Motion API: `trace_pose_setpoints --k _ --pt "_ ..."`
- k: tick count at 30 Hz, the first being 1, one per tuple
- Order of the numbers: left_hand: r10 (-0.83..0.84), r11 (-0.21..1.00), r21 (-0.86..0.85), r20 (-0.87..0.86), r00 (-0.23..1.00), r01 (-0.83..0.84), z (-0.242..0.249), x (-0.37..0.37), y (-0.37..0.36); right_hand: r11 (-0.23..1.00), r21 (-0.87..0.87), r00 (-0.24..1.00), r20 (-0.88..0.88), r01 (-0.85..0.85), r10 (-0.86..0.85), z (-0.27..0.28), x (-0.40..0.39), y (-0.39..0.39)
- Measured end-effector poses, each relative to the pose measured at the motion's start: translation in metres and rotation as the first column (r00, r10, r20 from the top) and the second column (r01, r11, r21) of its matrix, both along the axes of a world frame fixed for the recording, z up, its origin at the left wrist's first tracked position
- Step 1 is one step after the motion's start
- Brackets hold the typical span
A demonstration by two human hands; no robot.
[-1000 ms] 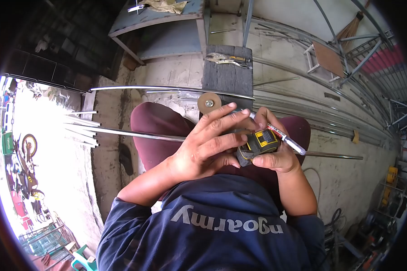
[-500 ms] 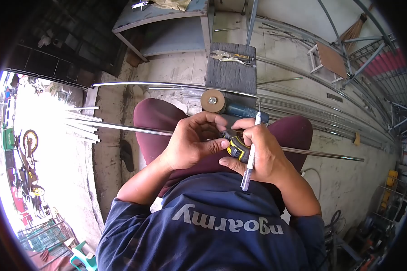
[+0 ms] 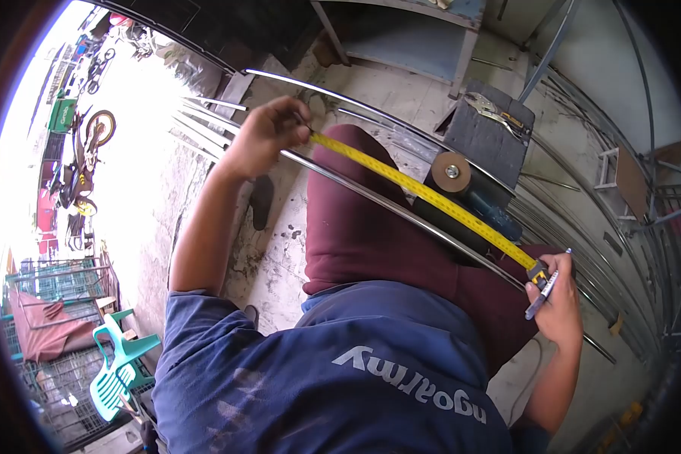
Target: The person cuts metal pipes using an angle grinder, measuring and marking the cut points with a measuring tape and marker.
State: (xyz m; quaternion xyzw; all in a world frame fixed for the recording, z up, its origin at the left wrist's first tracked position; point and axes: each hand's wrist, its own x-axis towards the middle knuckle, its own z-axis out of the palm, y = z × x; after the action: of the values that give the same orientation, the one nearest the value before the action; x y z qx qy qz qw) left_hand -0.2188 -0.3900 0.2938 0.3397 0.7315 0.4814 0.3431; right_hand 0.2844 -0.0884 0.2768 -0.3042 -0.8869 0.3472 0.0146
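Observation:
A yellow tape measure blade [image 3: 416, 185] stretches between my two hands, slanting across my lap. My left hand [image 3: 263, 138] pinches its free end beyond my knee. The black and yellow tape measure case [image 3: 539, 274] is gripped in my right hand [image 3: 561, 306], along with a white marker pen [image 3: 543, 295] held against the palm. A shiny metal tube [image 3: 386, 198] rests over my thighs, roughly parallel to the blade and nearer my body. Beyond the blade lies a blue angle grinder [image 3: 495, 216] with a brown disc [image 3: 450, 172].
Locking pliers [image 3: 492, 113] lie on a dark wooden bench [image 3: 473, 144]. Long metal tubes [image 3: 583, 204] cover the floor at right. A metal table [image 3: 408, 60] stands at the back. At lower left are a green plastic chair [image 3: 117, 363] and wire cages [image 3: 60, 393].
My hands have moved apart, left hand outward to the left and right hand to the right, drawing the blade out of the case. The view has turned toward the left.

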Motion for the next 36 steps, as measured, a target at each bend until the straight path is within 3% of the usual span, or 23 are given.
trace_pose_setpoints --k 3,5,7,9,12,15,16,18,21,25,28,32,35,36 --pt "0.328 0.926 0.167 0.085 0.941 -0.338 -0.009 -0.110 -0.068 0.988 -0.066 0.987 0.091 0.142 -0.136 -0.005 0.033 0.030" --pt "0.537 0.781 0.243 0.208 0.818 -0.575 -0.012 -0.165 -0.108 0.981 0.127 0.982 0.096 0.150 -0.163 -0.019 0.055 0.050" --pt "0.666 0.612 0.312 0.291 0.687 -0.727 -0.028 -0.214 -0.140 0.981 0.102 0.982 0.077 0.165 -0.173 -0.010 0.055 0.052" --pt "0.720 0.521 0.244 0.389 0.575 -0.818 -0.061 -0.246 -0.162 0.949 0.222 0.969 0.050 0.225 -0.242 -0.014 0.050 0.041" --pt "0.827 0.424 0.063 0.379 0.414 -0.904 -0.063 -0.191 -0.123 0.891 0.332 0.945 -0.007 0.309 -0.326 -0.016 0.036 0.013" --pt "0.805 0.586 -0.208 0.259 0.534 -0.783 -0.066 -0.108 -0.075 0.855 0.405 0.941 -0.037 0.323 -0.337 -0.019 0.022 -0.011" --pt "0.724 0.686 -0.288 0.179 0.666 -0.668 -0.057 -0.077 -0.061 0.845 0.435 0.944 -0.037 0.312 -0.329 -0.018 0.018 -0.019" --pt "0.651 0.719 -0.391 0.086 0.754 -0.575 -0.052 -0.036 -0.039 0.829 0.458 0.937 -0.023 0.320 -0.349 -0.016 0.007 -0.035" --pt "0.602 0.717 -0.369 -0.101 0.792 -0.591 -0.054 -0.006 -0.016 0.834 0.445 0.935 -0.024 0.328 -0.354 -0.013 -0.007 -0.053" --pt "0.615 0.717 -0.311 -0.137 0.776 -0.623 -0.056 -0.001 -0.006 0.772 0.581 0.965 -0.117 0.258 -0.235 -0.016 -0.029 -0.073" --pt "0.607 0.695 -0.286 -0.257 0.752 -0.660 -0.062 -0.010 -0.006 0.745 0.618 0.967 -0.149 0.253 -0.204 -0.018 -0.043 -0.084" --pt "0.631 0.648 -0.344 -0.259 0.732 -0.680 -0.063 -0.033 -0.010 0.768 0.602 0.975 -0.134 0.221 -0.175 -0.019 -0.052 -0.093" --pt "0.705 0.621 -0.240 -0.245 0.666 -0.746 -0.082 -0.080 -0.029 0.801 0.562 0.977 -0.069 0.206 -0.202 -0.021 -0.048 -0.092" --pt "0.713 0.656 -0.189 -0.162 0.682 -0.731 -0.087 -0.099 -0.041 0.798 0.564 0.975 -0.064 0.213 -0.215 -0.024 -0.043 -0.089"
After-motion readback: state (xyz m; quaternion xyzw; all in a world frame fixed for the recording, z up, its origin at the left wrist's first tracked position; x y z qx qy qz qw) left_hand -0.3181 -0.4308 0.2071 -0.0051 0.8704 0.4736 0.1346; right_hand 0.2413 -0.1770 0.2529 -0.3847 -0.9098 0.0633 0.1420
